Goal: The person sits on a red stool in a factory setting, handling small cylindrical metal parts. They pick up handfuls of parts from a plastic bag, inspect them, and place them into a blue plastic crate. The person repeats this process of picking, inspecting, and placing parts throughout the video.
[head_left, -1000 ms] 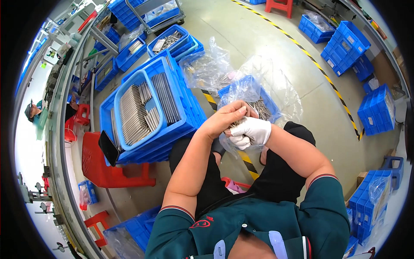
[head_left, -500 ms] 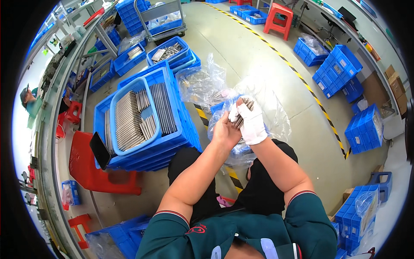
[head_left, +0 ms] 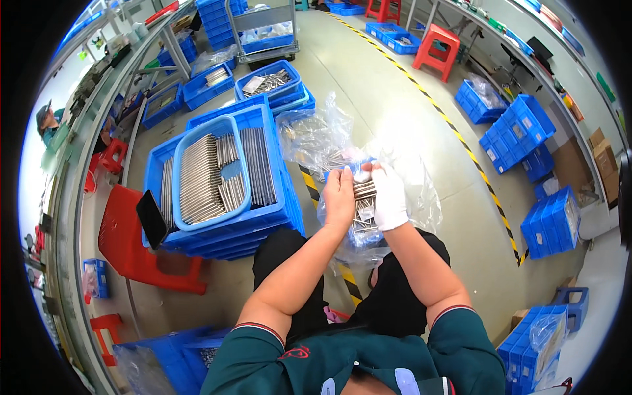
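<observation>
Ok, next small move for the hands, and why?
I'd probably even up the bunch of metal pieces between the palms: it lies between the bare left hand and gloved right hand, pieces roughly side by side, over a jumbled loose pile, whereas the light-blue tray holds its pieces in neat rows.

Forearms (head_left: 289, 279) extended, converging; bare left grip (head_left: 339, 196) facing gloved right grip (head_left: 390, 197), close together.
</observation>
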`<state>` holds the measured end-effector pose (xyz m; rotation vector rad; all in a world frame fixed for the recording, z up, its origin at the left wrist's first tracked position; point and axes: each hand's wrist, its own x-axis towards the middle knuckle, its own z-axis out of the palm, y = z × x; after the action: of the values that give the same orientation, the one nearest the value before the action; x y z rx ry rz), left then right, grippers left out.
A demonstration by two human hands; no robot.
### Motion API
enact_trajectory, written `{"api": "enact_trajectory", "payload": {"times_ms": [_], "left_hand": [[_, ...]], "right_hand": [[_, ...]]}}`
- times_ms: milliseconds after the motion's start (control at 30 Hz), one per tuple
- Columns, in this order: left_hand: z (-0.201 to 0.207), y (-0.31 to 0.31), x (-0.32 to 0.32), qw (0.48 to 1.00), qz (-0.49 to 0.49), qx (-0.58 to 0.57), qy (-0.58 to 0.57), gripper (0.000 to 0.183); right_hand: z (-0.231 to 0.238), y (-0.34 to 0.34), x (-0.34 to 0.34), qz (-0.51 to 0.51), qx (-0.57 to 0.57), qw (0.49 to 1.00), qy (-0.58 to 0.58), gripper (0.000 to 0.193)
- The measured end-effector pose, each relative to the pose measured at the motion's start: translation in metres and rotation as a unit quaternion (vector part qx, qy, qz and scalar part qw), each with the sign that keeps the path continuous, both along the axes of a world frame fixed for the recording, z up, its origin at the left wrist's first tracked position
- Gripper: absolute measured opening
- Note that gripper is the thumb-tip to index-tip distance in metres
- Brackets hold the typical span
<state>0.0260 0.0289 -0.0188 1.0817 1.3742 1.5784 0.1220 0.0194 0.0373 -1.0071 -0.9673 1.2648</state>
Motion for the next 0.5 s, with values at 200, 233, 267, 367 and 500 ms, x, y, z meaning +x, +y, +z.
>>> {"api": "enact_trajectory", "payload": {"times_ms": [200, 233, 267, 367, 500], "left_hand": [[0.045, -0.007, -0.040, 0.949, -0.090, -0.004, 0.302, 0.026], [0.045, -0.009, -0.044, 0.946, -0.119, -0.015, 0.301, 0.026], [0.046, -0.012, -0.046, 0.942, -0.148, -0.028, 0.300, 0.027], [0.057, -0.019, -0.045, 0.948, -0.210, -0.030, 0.239, 0.027], [0.065, -0.020, -0.044, 0.937, -0.210, -0.004, 0.280, 0.027]], "right_hand": [[0.005, -0.019, 0.015, 0.283, -0.153, 0.932, -0.166, 0.036], [0.011, -0.022, 0.019, 0.341, -0.166, 0.910, -0.169, 0.036], [0.011, -0.023, 0.023, 0.371, -0.187, 0.899, -0.137, 0.036], [0.006, -0.023, 0.035, 0.455, -0.228, 0.860, -0.029, 0.035], [-0.015, -0.031, 0.021, 0.456, -0.267, 0.833, 0.163, 0.026]]}}
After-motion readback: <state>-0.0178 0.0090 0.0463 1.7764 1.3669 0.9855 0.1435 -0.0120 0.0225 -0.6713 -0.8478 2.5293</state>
